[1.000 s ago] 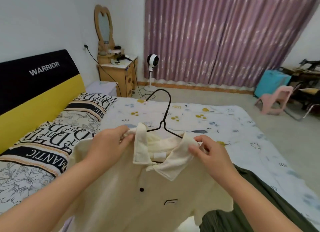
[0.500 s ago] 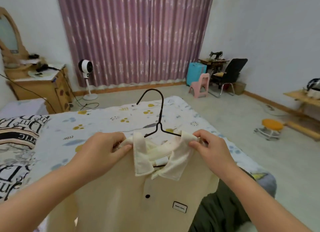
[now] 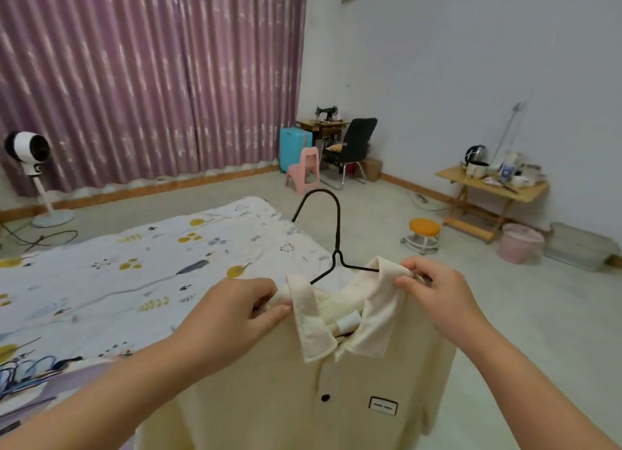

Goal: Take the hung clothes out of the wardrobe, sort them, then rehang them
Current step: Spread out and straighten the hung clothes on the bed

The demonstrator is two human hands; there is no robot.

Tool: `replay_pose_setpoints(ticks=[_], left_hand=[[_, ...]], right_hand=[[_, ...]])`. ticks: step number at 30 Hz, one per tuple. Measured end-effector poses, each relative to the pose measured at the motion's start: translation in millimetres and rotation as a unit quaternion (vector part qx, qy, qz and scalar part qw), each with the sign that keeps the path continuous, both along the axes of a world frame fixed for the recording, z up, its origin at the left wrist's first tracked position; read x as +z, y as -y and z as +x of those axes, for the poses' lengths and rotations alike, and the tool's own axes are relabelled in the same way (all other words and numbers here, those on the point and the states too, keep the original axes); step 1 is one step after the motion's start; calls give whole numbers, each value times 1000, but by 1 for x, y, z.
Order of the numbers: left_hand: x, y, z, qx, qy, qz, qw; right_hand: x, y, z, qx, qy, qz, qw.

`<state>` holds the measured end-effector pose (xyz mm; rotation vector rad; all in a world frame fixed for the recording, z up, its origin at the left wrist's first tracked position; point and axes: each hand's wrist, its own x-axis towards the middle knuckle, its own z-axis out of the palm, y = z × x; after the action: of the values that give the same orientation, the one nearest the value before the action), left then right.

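A cream polo shirt with a dark button and a small chest label hangs on a black wire hanger, whose hook stands up above the collar. My left hand grips the shirt's left shoulder at the collar. My right hand pinches the right shoulder and collar over the hanger's arm. I hold the shirt up in front of me, past the foot corner of the bed. No wardrobe is in view.
The bed with a patterned white sheet lies at left. A standing fan is by the purple curtains. Across the bare floor stand a pink chair, an orange stool, a wooden table and a pink bin.
My view has swung right, from the bed's head end to the room's right side. Both hands keep their hold on the shirt and hanger, carried along to the right.
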<state>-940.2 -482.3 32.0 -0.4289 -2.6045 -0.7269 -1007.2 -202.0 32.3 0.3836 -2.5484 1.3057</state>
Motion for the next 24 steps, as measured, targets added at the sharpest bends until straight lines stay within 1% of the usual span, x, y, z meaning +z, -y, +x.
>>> replay_pose_setpoints(ticks=[4, 10, 18, 24], left_hand=[[-9, -64, -44, -17, 9, -4, 1000], [-22, -151, -104, -21, 7, 68, 997], [-32, -229, -209, -37, 12, 112, 993], [-35, -279, -307, -74, 26, 120, 990]], right_hand=[[0, -64, -40, -7, 8, 0, 1000], [0, -147, -102, -28, 15, 26, 999], [1, -223, -193, -59, 15, 23, 998], [-4, -274, -275, -88, 25, 26, 995]])
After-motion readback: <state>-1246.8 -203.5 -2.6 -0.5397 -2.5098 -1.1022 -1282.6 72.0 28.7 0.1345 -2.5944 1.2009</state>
